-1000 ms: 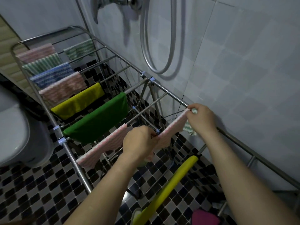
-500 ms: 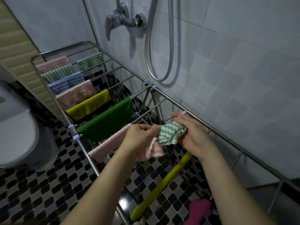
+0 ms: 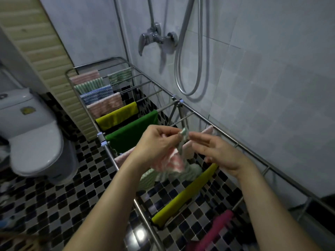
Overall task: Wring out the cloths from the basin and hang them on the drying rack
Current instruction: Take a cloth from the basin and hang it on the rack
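My left hand (image 3: 155, 144) grips a bunched pink-and-white cloth (image 3: 174, 162) together with a green-and-white striped cloth (image 3: 192, 171), pinching a corner of the green one up at its fingertips. My right hand (image 3: 219, 154) is beside it, fingers stretched toward that corner and holding nothing. Both hands hover over the metal drying rack (image 3: 108, 153). Below them a pink striped cloth (image 3: 206, 130) lies over a rail, partly hidden. The basin is out of view.
Further along the rack hang several striped cloths, a yellow cloth (image 3: 117, 116) and a green cloth (image 3: 132, 133). An olive-yellow cloth (image 3: 186, 194) and a magenta cloth (image 3: 217, 227) hang nearer me. A toilet (image 3: 32, 134) stands left, the shower hose (image 3: 188, 69) on the tiled wall right.
A second ago both hands were spreading the pink cloth on its rail. They have lifted off it, and my left hand now holds the bundle while my right hand has let go of the green cloth.
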A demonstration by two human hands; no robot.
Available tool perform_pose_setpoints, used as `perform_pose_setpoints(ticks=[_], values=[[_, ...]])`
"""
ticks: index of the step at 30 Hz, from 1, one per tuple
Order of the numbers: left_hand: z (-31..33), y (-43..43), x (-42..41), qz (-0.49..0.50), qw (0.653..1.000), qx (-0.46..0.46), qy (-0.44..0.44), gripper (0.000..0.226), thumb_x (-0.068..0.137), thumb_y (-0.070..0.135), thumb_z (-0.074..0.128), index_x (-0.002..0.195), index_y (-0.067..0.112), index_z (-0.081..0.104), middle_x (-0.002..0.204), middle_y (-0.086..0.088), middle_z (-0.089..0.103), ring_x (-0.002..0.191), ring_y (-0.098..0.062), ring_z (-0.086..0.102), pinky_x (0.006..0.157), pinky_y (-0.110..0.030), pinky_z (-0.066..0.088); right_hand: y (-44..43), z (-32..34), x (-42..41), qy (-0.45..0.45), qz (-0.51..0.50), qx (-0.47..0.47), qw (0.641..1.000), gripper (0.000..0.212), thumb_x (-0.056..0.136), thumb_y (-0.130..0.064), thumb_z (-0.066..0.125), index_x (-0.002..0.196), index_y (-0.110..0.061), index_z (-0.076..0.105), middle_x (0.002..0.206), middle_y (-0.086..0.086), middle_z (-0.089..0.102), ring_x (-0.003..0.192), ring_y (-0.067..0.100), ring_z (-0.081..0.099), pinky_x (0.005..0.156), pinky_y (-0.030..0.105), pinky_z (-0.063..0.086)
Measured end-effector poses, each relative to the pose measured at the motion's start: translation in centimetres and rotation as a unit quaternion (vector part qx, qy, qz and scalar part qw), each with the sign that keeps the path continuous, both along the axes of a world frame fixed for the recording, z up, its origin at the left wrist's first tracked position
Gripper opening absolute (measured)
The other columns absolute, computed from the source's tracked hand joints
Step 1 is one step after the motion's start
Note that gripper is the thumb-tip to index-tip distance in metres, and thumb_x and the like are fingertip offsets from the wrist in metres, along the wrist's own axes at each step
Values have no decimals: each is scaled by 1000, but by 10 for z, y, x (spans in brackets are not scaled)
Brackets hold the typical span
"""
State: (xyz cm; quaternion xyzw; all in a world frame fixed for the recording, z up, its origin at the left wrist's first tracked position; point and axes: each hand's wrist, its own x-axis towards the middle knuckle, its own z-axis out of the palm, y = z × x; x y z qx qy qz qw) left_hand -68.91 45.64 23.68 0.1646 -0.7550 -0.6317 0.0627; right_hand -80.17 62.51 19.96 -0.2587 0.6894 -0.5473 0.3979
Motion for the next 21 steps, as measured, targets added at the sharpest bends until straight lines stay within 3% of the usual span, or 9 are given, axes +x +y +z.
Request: perform_pose_setpoints(ticks=[2, 4, 6, 8, 10, 14, 16, 19, 21], values=[[5, 0, 7, -45, 999, -31, 2, 14, 88, 25, 66, 96, 28, 77, 90, -10, 76, 89, -45, 65, 81, -45, 54, -4, 14, 5, 1, 49, -53, 997, 60, 82, -22, 68, 136, -39, 48, 137, -13, 55, 121, 3, 54, 83, 29, 49], [10, -2, 20, -56, 996, -69, 8, 17, 89, 24, 66, 103, 24, 76, 94, -5, 76, 90, -33, 71, 87, -50, 56, -16, 27, 13, -10, 83, -88, 993, 58, 84, -3, 66, 137, -24, 51, 130, 5, 62, 117, 20, 61, 88, 39, 55], [15, -7, 26, -44, 992, -120, 19, 20, 89, 23, 67, 106, 19, 75, 94, 0, 76, 88, -19, 72, 82, -47, 58, -28, 37, 19, 38, 84, -73, 993, 43, 84, 1, 66, 124, -12, 60, 117, 17, 67, 110, 30, 64, 95, 46, 52], [21, -18, 38, -10, 985, -170, 30, 17, 88, 27, 68, 102, 21, 76, 89, 0, 75, 85, -19, 70, 77, -47, 58, -39, 42, 26, 96, 77, -42, 992, 26, 85, -3, 67, 111, -5, 67, 101, 16, 72, 95, 28, 68, 88, 42, 56], [25, -33, 50, 13, 983, -178, 44, 15, 82, 34, 72, 94, 27, 75, 87, -1, 73, 84, -20, 69, 76, -46, 57, -52, 46, 34, 114, 64, -39, 991, 16, 88, -7, 65, 103, -3, 70, 83, 7, 71, 78, 22, 65, 72, 31, 56], [20, -63, 65, -58, 980, -189, -21, 16, 76, 37, 77, 89, 27, 74, 82, 4, 73, 78, -14, 69, 68, -33, 58, -77, 57, 44, 66, 3, -95, 993, 17, 93, -2, 55, 88, -11, 67, 68, -6, 65, 63, 10, 59, 49, 20, 48], [10, -86, 72, -79, 973, -214, -36, 10, 83, 34, 73, 82, 24, 73, 78, 5, 72, 73, -13, 67, 67, -34, 57, -99, 65, 50, 52, -16, -120, 991, 18, 94, -4, 53, 84, -14, 65, 64, -6, 63, 57, 7, 56, 46, 22, 43], [0, -108, 76, -41, 977, -208, -5, 13, 92, 31, 63, 84, 22, 68, 81, 7, 69, 73, -12, 64, 67, -34, 53, -117, 68, 49, 53, -23, -124, 991, 14, 86, -15, 58, 78, -20, 69, 65, -2, 61, 59, 11, 53, 53, 27, 38], [1, -122, 77, -32, 978, -207, 14, 8, 92, 27, 61, 87, 22, 64, 83, 8, 66, 74, -11, 61, 66, -29, 50, -124, 68, 46, 66, -73, -113, 989, 19, 89, -12, 58, 76, -18, 69, 60, -6, 61, 54, 6, 54, 49, 21, 40]])
